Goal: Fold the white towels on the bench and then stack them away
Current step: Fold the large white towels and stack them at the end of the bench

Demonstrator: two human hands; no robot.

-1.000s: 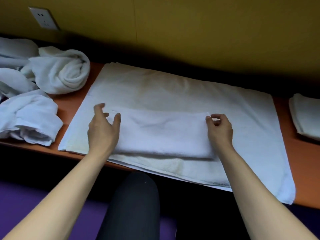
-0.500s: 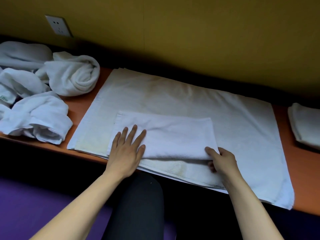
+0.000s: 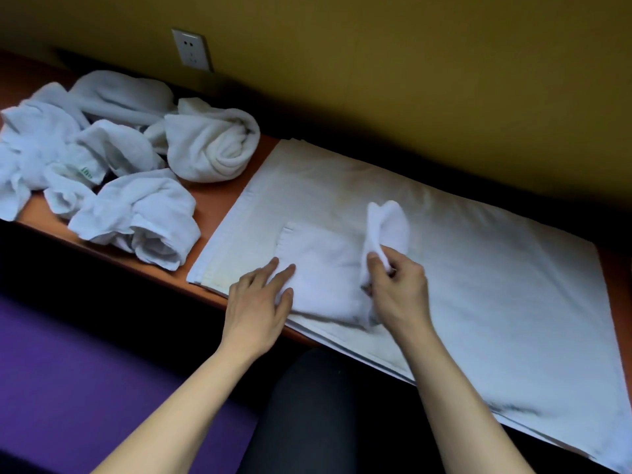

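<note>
White small towel sits on the big spread sheet on the desk. My right hand has a pinching grip lifting its end, left hand flat on it. Crumpled towels further left.

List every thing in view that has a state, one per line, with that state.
small white towel: partly folded, right end lifted
left hand: flat, pressing the towel's left end
right hand: pinching the raised end
large white cloth: spread flat on the bench
crumpled white towels: unfolded, heaped at left
wall socket: nothing plugged in
</note>
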